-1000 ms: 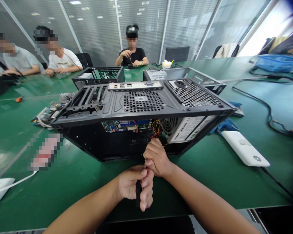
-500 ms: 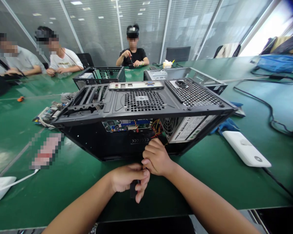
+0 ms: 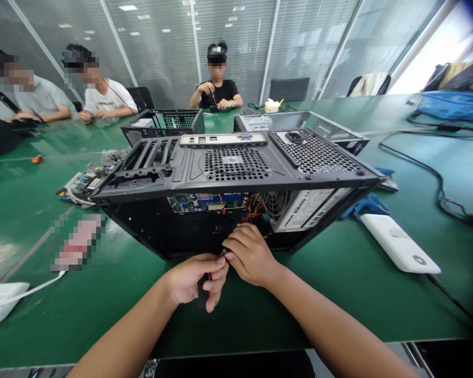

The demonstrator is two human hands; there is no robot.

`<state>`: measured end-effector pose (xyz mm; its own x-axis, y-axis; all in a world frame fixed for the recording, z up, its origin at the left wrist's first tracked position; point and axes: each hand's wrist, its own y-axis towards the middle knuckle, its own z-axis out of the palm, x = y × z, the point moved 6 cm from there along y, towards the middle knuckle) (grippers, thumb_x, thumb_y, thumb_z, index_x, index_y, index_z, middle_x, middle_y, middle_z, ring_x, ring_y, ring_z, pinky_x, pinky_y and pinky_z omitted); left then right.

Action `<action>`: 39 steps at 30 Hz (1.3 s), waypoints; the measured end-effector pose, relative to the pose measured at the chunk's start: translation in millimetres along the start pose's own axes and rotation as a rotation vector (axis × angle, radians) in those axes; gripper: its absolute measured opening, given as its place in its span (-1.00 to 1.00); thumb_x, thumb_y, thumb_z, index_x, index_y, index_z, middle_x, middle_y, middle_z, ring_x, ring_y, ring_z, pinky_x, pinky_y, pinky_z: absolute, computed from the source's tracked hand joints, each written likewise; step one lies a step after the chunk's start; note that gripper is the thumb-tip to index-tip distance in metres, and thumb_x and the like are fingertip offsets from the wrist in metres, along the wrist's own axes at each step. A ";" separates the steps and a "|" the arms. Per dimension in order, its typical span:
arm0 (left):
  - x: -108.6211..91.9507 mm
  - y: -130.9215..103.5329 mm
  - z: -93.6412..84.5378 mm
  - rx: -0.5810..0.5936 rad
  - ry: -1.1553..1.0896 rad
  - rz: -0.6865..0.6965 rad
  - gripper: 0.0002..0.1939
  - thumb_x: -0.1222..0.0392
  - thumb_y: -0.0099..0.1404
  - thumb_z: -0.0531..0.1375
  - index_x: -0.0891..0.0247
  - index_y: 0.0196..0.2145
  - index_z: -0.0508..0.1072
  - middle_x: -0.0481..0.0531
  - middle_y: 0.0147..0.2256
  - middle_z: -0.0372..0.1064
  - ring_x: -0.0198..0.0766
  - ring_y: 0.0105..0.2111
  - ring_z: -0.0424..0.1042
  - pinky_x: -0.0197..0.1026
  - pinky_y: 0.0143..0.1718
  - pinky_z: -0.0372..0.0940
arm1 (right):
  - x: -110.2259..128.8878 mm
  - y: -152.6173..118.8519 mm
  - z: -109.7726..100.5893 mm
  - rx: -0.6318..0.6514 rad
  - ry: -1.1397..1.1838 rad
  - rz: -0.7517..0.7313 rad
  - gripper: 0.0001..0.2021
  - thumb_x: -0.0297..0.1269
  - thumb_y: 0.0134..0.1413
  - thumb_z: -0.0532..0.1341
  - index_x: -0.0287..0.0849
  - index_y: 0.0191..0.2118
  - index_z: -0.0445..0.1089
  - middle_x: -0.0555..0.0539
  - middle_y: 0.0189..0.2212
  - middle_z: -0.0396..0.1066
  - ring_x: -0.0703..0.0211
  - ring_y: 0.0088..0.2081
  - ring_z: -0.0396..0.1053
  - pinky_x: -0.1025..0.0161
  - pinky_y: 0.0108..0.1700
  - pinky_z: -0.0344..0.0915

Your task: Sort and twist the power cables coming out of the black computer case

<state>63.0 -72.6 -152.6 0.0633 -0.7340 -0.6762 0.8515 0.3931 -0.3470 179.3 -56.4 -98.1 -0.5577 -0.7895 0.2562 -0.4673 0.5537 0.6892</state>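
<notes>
left hand (image 3: pixel 195 277) pinched closed on thin wires (image 3: pixel 224 253); right hand (image 3: pixel 252 254) curled beside them, hold unclear. hard pulling could fray wires against the case (image 3: pixel 236 184).

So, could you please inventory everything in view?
Boxy metal computer case: one, black, centre
Boxy power supply: one, white-labelled, inside case, right
Flat circuit board: one, green-blue, inside case
Open metal cases: two, black and grey, behind
Loose circuit boards: several, mixed, left
Blurred rectangle: one, pink, left
Rounded plastic blocks: two, white, left and right
Mesh basket: one, blue, far right
Loose cables: uncounted, black, right
Long tabletop: one, green, beneath
Seated co-workers: three, pale and black shirts, far side
Glass panels: several, grey, back
Thin wires: uncounted, partly red, centre front
Left hand: one, bare, pinching wires
Right hand: one, bare, alongside
</notes>
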 end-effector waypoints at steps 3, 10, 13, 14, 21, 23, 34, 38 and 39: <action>-4.9 -3.4 -2.3 0.004 -0.022 0.034 -0.58 -0.06 0.31 0.13 0.28 -0.54 0.17 -0.18 -0.73 0.07 -0.23 -0.68 0.42 -0.33 -0.64 0.23 | -1.7 -2.7 -6.4 -0.123 -0.010 0.065 -0.84 -0.35 0.16 0.12 -0.21 -0.17 0.38 -0.19 -0.21 0.40 -0.02 -0.10 0.27 -0.01 -0.03 0.20; -9.4 -5.8 0.8 0.054 -0.079 0.091 -0.57 -0.06 0.35 0.06 0.28 -0.55 0.17 -0.04 -0.72 0.24 -0.10 -0.60 0.50 -0.34 -0.67 0.23 | -26.6 -13.2 4.7 -0.092 0.257 0.572 -0.75 -0.19 0.23 0.08 -0.16 -0.46 0.26 0.02 -0.56 0.22 0.24 -0.52 0.18 0.24 -0.41 0.13; -8.2 -4.8 2.6 0.082 -0.082 0.095 -0.57 -0.08 0.34 0.08 0.28 -0.55 0.18 -0.04 -0.72 0.25 -0.10 -0.60 0.50 -0.33 -0.68 0.24 | -32.7 -16.0 23.3 0.063 0.616 0.768 -0.56 0.01 0.24 0.05 -0.17 -0.56 0.24 0.05 -0.65 0.18 0.30 -0.59 0.10 0.28 -0.50 0.03; -7.5 -4.3 3.2 0.092 -0.076 0.093 -0.57 -0.08 0.33 0.09 0.28 -0.55 0.18 -0.05 -0.72 0.25 -0.10 -0.61 0.50 -0.33 -0.68 0.23 | -33.5 -17.3 28.8 0.080 0.788 0.833 -0.53 0.07 0.22 0.05 -0.19 -0.55 0.27 0.04 -0.65 0.20 0.33 -0.61 0.09 0.30 -0.53 -0.01; 5.1 1.7 10.9 0.166 0.031 -0.010 -0.56 -0.13 0.30 0.13 0.28 -0.52 0.18 -0.13 -0.74 0.14 -0.17 -0.69 0.42 -0.34 -0.67 0.18 | -30.9 -25.9 50.0 0.071 1.672 1.146 -0.63 0.03 0.02 0.29 -0.23 -0.28 0.45 0.03 -0.51 0.33 0.46 -0.63 0.08 0.40 -0.59 -0.07; 6.0 2.6 12.0 0.171 0.048 -0.012 -0.57 -0.12 0.32 0.10 0.28 -0.50 0.17 -0.15 -0.72 0.12 -0.18 -0.67 0.43 -0.34 -0.63 0.18 | -30.5 -26.4 51.7 0.084 1.743 1.143 -0.65 0.00 0.00 0.32 -0.24 -0.29 0.45 0.01 -0.47 0.36 0.46 -0.60 0.12 0.42 -0.57 -0.03; -6.7 -0.1 5.8 0.091 -0.045 0.105 -0.68 -0.03 0.30 0.15 0.34 -0.34 0.33 -0.13 -0.68 0.17 -0.18 -0.60 0.44 -0.27 -0.57 0.28 | -27.6 -20.1 45.1 -0.046 1.887 1.089 -0.69 -0.07 0.08 0.28 -0.18 -0.45 0.24 0.05 -0.46 0.34 0.44 -0.60 -0.02 0.37 -0.50 0.07; -7.9 -1.2 -5.7 -0.060 0.028 0.091 -0.66 -0.01 0.24 0.23 0.37 -0.40 0.35 -0.10 -0.67 0.21 -0.25 -0.63 0.41 -0.32 -0.58 0.25 | -30.8 -21.0 45.9 -0.081 1.838 1.087 -0.72 -0.10 0.02 0.33 -0.18 -0.45 0.31 0.03 -0.47 0.34 0.41 -0.59 0.00 0.36 -0.51 0.08; -7.6 -1.3 -7.6 -0.075 0.042 0.085 -0.65 -0.02 0.23 0.24 0.37 -0.41 0.35 -0.09 -0.67 0.22 -0.27 -0.64 0.40 -0.32 -0.59 0.24 | -31.2 -21.2 45.8 -0.095 1.829 1.079 -0.74 -0.12 -0.01 0.35 -0.18 -0.44 0.34 0.02 -0.45 0.37 0.40 -0.58 0.03 0.35 -0.50 0.10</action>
<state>57.4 -63.3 -151.9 0.1103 -0.6735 -0.7309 0.8026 0.4940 -0.3342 175.2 -31.4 -151.7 0.6434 0.4174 0.6417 -0.4402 0.8875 -0.1360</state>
